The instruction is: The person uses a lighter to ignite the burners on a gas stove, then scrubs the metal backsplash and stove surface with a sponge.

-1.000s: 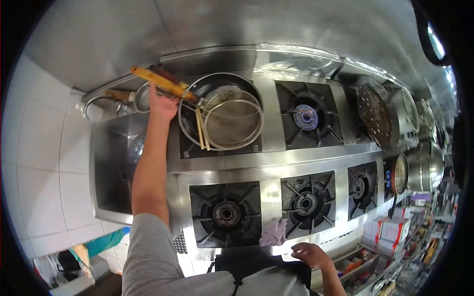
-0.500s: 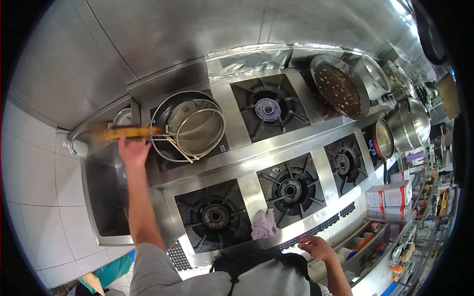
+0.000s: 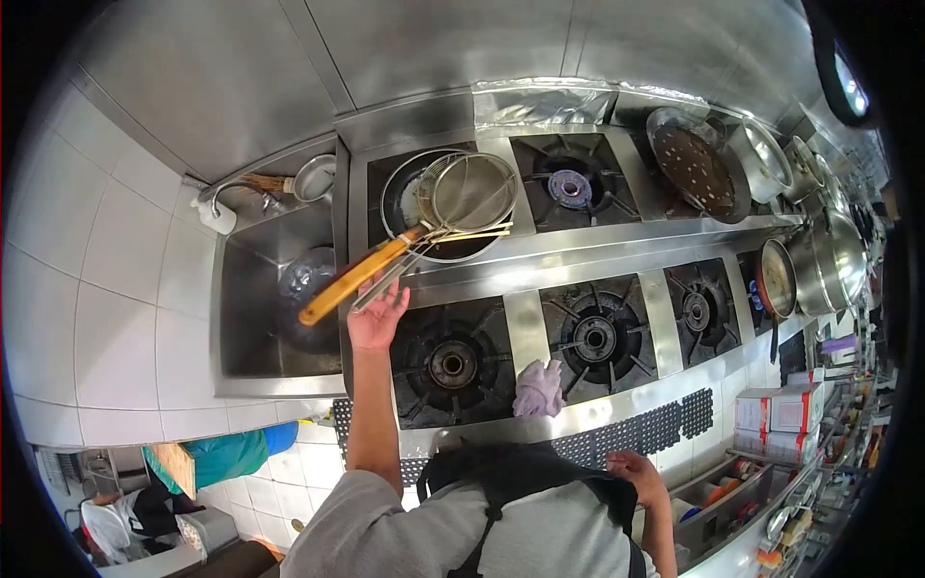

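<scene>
My left hand [image 3: 379,316] is closed under a bundle of long handles, palm up, left of the wok. The bundle includes a round wire-mesh strainer [image 3: 472,193] with a thick yellow wooden handle [image 3: 352,276], and thinner metal handles [image 3: 385,281] beside it. The strainer's mesh bowl tilts over the dark wok [image 3: 393,197] on the back-left burner. Pale wooden chopsticks [image 3: 477,233] lie across the wok's near side, under the strainer. Close to my body, my right hand [image 3: 636,469] hangs with fingers loosely bent and nothing visible in it.
On the left is a sink [image 3: 241,318] with a shiny round bowl [image 3: 310,275] inside and a small pot [image 3: 314,178] behind. The back-middle burner [image 3: 568,189] has a blue flame. A purple cloth [image 3: 539,388] lies on the front edge. A pan of brown liquid [image 3: 696,169] stands at back right.
The strainer and its handles have swung round: the handles now point down and left, nearer to me. My left hand has come back with them. The whole view has shifted right.
</scene>
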`<state>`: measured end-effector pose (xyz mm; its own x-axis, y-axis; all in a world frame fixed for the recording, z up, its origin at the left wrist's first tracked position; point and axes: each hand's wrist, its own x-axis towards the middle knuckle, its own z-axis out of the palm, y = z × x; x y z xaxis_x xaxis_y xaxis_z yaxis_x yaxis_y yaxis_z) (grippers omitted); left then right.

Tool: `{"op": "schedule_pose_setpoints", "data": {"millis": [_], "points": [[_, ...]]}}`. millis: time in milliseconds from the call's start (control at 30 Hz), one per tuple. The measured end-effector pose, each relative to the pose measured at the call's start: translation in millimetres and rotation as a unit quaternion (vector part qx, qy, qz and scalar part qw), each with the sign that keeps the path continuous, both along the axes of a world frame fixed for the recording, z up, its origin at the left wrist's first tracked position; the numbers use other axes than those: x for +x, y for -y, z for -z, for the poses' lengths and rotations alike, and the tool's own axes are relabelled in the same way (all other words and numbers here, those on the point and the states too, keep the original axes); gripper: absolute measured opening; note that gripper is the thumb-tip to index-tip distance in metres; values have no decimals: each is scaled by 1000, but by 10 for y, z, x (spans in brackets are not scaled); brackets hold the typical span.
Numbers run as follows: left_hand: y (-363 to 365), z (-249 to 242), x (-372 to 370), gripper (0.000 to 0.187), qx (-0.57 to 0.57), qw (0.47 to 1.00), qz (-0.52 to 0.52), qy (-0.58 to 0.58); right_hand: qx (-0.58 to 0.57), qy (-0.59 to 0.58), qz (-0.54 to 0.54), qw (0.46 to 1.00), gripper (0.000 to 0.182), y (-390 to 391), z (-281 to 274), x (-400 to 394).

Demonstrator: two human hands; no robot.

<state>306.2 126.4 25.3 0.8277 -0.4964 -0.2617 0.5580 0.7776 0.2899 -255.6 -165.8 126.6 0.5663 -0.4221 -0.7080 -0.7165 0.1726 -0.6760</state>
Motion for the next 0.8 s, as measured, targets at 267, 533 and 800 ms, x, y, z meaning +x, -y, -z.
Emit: {"op": "schedule_pose_setpoints", "data": {"millis": [267, 533, 800], "points": [[-157, -217, -425, 49, 30, 992, 16, 123, -45, -48, 23, 998, 38, -215, 152, -703], [-72, -745, -501, 39, 285, 910, 289, 78, -30, -95, 51, 994, 45, -286, 522, -1481], [376, -635, -863, 14, 511, 774, 299, 226, 20, -123, 199, 972, 45, -516, 953, -2614]]}}
